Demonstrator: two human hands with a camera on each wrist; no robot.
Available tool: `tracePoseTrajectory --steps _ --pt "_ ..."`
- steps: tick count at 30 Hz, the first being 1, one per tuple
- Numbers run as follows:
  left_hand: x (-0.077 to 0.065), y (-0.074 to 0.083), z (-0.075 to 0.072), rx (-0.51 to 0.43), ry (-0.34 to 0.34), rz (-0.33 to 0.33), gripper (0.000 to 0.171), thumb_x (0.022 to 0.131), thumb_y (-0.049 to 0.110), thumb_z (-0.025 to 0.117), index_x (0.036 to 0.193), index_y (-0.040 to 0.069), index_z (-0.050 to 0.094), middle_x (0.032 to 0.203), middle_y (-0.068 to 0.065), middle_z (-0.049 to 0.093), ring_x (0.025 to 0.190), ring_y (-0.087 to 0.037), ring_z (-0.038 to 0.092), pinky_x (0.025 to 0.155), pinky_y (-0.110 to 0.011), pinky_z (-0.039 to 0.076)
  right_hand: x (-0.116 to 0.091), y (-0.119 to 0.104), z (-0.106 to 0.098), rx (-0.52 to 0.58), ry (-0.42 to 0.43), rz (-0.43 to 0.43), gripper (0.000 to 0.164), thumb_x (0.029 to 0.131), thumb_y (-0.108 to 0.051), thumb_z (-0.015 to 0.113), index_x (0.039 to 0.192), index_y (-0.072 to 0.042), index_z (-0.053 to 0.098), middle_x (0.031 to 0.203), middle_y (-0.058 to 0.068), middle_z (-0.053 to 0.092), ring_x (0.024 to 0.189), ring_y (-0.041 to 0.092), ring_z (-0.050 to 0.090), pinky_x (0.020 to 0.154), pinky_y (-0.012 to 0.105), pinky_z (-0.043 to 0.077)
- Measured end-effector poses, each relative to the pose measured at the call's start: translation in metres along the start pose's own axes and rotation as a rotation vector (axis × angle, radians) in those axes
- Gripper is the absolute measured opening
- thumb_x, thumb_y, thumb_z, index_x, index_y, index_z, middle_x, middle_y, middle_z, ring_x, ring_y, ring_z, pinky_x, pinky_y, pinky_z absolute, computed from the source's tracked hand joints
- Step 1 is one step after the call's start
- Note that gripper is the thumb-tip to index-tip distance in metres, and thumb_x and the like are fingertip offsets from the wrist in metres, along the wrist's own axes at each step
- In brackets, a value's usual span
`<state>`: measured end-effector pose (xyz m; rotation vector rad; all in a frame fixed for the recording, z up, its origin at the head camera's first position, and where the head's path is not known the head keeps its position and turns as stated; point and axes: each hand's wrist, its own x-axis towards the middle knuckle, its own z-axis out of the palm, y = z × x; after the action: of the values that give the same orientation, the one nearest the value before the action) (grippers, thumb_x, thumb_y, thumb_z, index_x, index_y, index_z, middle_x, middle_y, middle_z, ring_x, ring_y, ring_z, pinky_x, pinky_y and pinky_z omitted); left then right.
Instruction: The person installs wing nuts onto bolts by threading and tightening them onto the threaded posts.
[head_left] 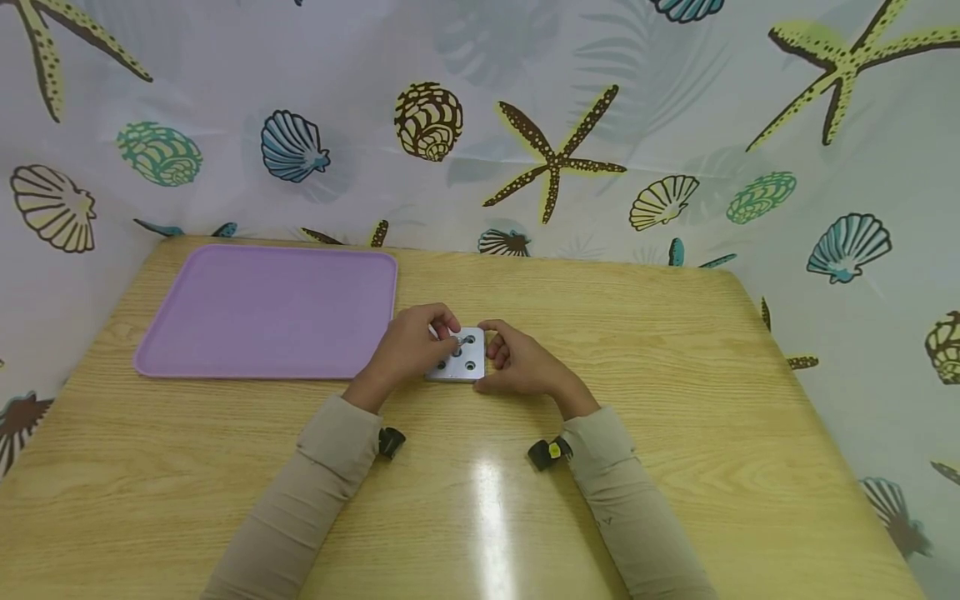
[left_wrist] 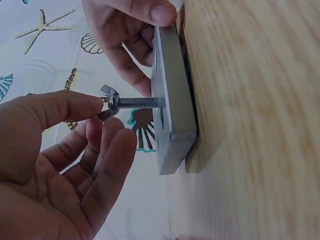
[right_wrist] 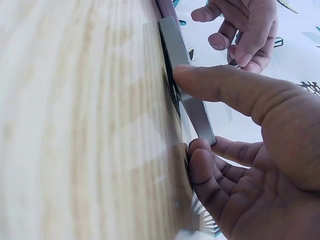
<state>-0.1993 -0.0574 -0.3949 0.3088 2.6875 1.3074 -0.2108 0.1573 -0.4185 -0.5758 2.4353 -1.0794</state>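
A square metal plate (head_left: 459, 372) with several round holes lies on the wooden table, just right of the tray. Upright in one of its holes stands a wing bolt (left_wrist: 137, 103), its thread partly exposed above the plate. My left hand (head_left: 408, 346) pinches the bolt's winged head at the fingertips, the other fingers bent loosely below it in the left wrist view. With thumb and fingers, my right hand (head_left: 528, 367) grips the plate by its right side. In the right wrist view the thumb presses on the edge of the plate (right_wrist: 199, 117).
A purple tray (head_left: 285, 308) lies at the back left of the wooden table (head_left: 637, 350). Behind the table hangs a white cloth (head_left: 360, 50) printed with shells and starfish. A black strap (head_left: 390, 442) shows at the left wrist, another (head_left: 542, 454) at the right.
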Motion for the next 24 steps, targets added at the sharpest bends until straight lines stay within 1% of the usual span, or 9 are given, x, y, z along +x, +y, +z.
tracePoseTrajectory --steps 10,15,17,20,22,24 --pt "-0.0001 0.0010 0.0002 0.007 -0.003 -0.012 0.012 0.086 0.014 0.066 0.097 0.011 0.070 0.082 -0.003 0.064 0.067 -0.014 0.054 0.059 -0.025 0.042 0.0008 0.0005 -0.0001 -0.008 0.001 0.002 0.083 0.077 -0.013 0.085 0.146 -0.007 0.039 0.106 0.010 0.055 0.088 0.017 0.052 0.081 0.029 0.045" --pt "0.0000 0.0010 -0.0007 0.019 -0.006 0.001 0.017 0.086 0.014 0.064 0.100 0.010 0.072 0.087 -0.004 0.069 0.072 -0.015 0.059 0.065 -0.026 0.044 0.0009 -0.0002 -0.0004 -0.016 -0.004 0.007 0.083 0.078 -0.014 0.085 0.147 -0.008 0.039 0.106 0.009 0.055 0.087 0.016 0.051 0.081 0.028 0.045" --pt "0.0002 0.0009 -0.0009 0.021 -0.011 0.009 0.016 0.089 0.018 0.064 0.101 0.011 0.072 0.090 -0.004 0.071 0.075 -0.015 0.062 0.067 -0.026 0.045 0.0009 -0.0002 -0.0005 -0.019 -0.006 0.006 0.083 0.078 -0.014 0.085 0.147 -0.007 0.038 0.106 0.009 0.055 0.087 0.016 0.051 0.081 0.028 0.046" --pt "0.0001 0.0011 -0.0009 0.016 -0.016 0.014 0.017 0.093 0.025 0.065 0.100 0.012 0.072 0.092 -0.005 0.071 0.078 -0.015 0.063 0.066 -0.026 0.046 0.0007 -0.0005 -0.0005 -0.017 -0.008 0.011 0.084 0.079 -0.014 0.084 0.148 -0.007 0.038 0.106 0.009 0.055 0.088 0.016 0.051 0.082 0.028 0.046" --pt "0.0000 0.0014 -0.0007 0.007 -0.017 0.013 0.019 0.094 0.031 0.067 0.099 0.013 0.071 0.092 -0.004 0.071 0.079 -0.015 0.063 0.065 -0.026 0.046 0.0003 -0.0006 -0.0006 -0.019 -0.009 0.009 0.084 0.079 -0.015 0.084 0.148 -0.007 0.037 0.106 0.009 0.055 0.087 0.016 0.051 0.082 0.028 0.046" --pt "-0.0002 0.0016 -0.0006 0.001 -0.017 0.011 0.021 0.092 0.032 0.070 0.099 0.013 0.071 0.091 -0.004 0.070 0.080 -0.015 0.063 0.064 -0.025 0.046 0.0000 -0.0007 -0.0006 -0.019 -0.009 0.010 0.084 0.079 -0.015 0.084 0.148 -0.007 0.038 0.106 0.008 0.055 0.087 0.016 0.051 0.081 0.028 0.046"
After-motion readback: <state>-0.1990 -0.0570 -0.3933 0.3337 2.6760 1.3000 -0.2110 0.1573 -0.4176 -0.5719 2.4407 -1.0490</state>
